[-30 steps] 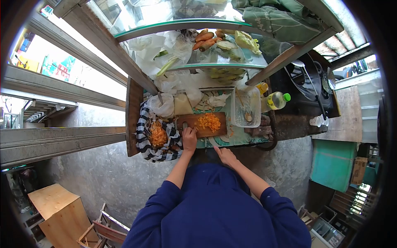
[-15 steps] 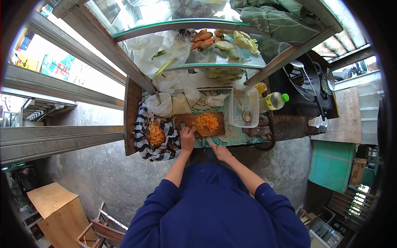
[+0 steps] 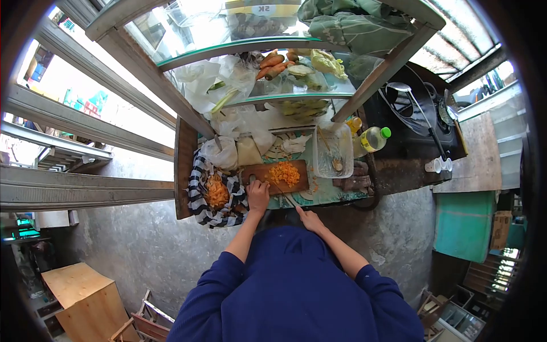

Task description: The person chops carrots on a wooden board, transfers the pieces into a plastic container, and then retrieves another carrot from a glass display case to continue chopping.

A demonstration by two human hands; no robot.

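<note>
My left hand (image 3: 258,195) is closed, its fingers bunched on the near left part of a wooden cutting board (image 3: 260,172). Whatever is under those fingertips is too small to make out. A heap of chopped orange pieces (image 3: 285,173), carrot by the look of it, lies on the board. My right hand (image 3: 311,220) grips a knife (image 3: 289,199) by its handle in front of the counter edge. Its blade points up and left over the board, close to my left fingertips. Left of the board, orange peelings (image 3: 217,192) fill a basket lined with a black-and-white striped bag (image 3: 196,185).
A clear plastic tub (image 3: 323,169) with a spoon stands right of the board. Beyond it are a bottle with a green cap (image 3: 374,139) and a black stove (image 3: 421,122). Glass shelves above hold carrots (image 3: 273,64) and plastic bags. Cups (image 3: 437,165) stand at the right.
The knife blade now reaches farther up and left over the board, beside my left fingers. My right hand has shifted slightly right and down in view. The camera view has tilted a little.
</note>
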